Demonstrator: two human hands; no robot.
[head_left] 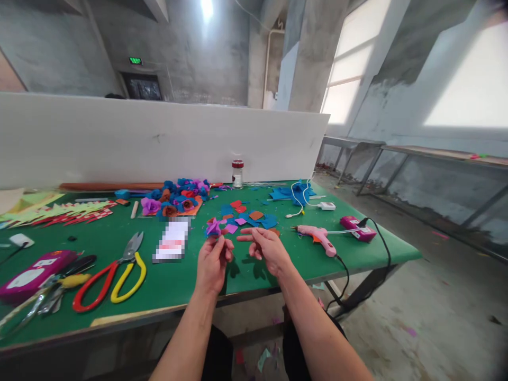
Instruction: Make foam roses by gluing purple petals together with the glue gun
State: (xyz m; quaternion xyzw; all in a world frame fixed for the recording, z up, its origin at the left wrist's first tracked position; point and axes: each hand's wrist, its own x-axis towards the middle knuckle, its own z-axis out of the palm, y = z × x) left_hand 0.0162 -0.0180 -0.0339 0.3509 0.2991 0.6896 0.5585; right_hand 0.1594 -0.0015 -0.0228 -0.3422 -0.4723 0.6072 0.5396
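My left hand [213,263] is closed, thumb and fingertips pinching a small purple and blue paper flower [213,227] at its base. Just to the right hovers my right hand [269,247], its index finger stretched toward the flower and the other fingers loosely bent. I see nothing held in it. Beyond both hands, loose blue paper petals [270,220] and small purple paper squares [231,228] lie on the green table [246,272]. A pink glue gun [317,235] rests on its side to the right of my right hand.
Finished paper flowers [184,198] are heaped at the back. Red-and-yellow-handled scissors [127,259], pliers [51,293] and a purple box [37,272] lie left. A jar [237,174] stands by the white partition [159,140]. The glue gun's black cord [345,272] hangs over the front edge.
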